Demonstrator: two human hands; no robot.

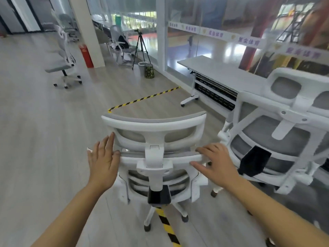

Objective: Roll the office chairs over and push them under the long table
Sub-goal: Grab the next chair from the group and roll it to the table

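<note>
A white office chair (156, 157) with grey mesh stands right in front of me, its back toward me. My left hand (104, 157) lies flat against the left end of the backrest's top bar, fingers straight. My right hand (215, 163) rests on the right end of that bar, fingers bent over its top and thumb below it. The long white table (220, 72) runs along the glass wall at right. A second white chair (284, 132) stands pushed against the table at far right.
A third chair (62, 66) stands on the open wood floor at left. Near the white pillar (87, 29) are a red extinguisher box (86, 55), another chair (122, 45), a tripod (140, 49) and a bin (146, 68). Yellow-black tape (142, 99) marks the floor.
</note>
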